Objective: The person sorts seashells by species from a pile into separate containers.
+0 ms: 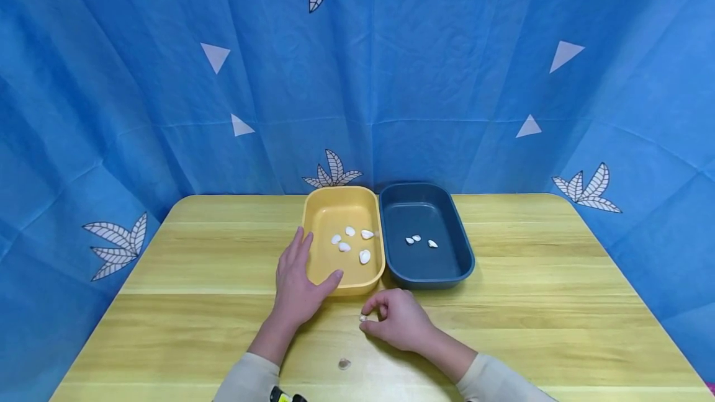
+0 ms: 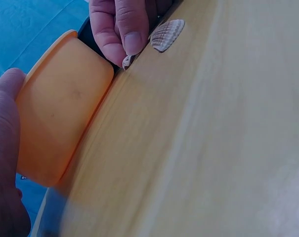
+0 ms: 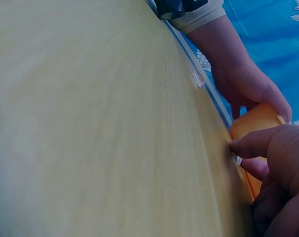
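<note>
My right hand [image 1: 401, 320] pinches a small seashell [image 1: 363, 318] between thumb and forefinger, low over the table in front of the trays. In the left wrist view that shell [image 2: 127, 62] peeks out under the fingertips, mostly covered. My left hand [image 1: 298, 290] lies with spread fingers against the near left corner of the yellow tray [image 1: 342, 288], thumb at its front rim. Several white shells [image 1: 365, 257] lie inside this tray. A ribbed shell [image 1: 344, 363] rests on the table nearer to me, between the forearms; its ridges show in the left wrist view.
Right beside the yellow tray stands a dark blue tray [image 1: 429, 282] with 3 small shells [image 1: 416, 238] in it. The wooden table [image 1: 547, 303] ends at a blue patterned curtain [image 1: 413, 67] behind and along the sides.
</note>
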Demonstrator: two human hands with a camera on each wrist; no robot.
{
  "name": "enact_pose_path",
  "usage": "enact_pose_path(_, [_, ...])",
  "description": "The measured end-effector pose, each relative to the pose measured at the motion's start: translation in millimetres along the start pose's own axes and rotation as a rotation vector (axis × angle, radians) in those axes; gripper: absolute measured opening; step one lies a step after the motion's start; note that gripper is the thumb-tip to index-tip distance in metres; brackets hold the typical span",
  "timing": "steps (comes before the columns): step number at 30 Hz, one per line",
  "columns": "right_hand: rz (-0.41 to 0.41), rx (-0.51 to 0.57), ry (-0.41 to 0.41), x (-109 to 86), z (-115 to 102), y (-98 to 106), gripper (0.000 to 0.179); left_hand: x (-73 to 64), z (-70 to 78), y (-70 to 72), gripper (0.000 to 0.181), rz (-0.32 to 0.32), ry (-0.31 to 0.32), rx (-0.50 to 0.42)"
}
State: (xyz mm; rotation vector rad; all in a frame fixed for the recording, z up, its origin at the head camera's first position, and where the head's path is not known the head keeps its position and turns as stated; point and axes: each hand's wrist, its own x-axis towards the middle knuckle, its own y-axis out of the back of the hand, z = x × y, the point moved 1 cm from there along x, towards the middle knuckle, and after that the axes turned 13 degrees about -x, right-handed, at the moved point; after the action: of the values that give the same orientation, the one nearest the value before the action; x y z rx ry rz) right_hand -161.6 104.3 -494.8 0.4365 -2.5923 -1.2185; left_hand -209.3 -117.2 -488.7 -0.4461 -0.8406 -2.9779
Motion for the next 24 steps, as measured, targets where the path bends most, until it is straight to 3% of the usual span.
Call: enact_pose_path(24, [-0.029, -0.020, -0.014, 1.6, -0.6, -1.7, 0.011, -0.4, 2.1, 0.6, 0.095, -0.008, 0.009, -0.015])
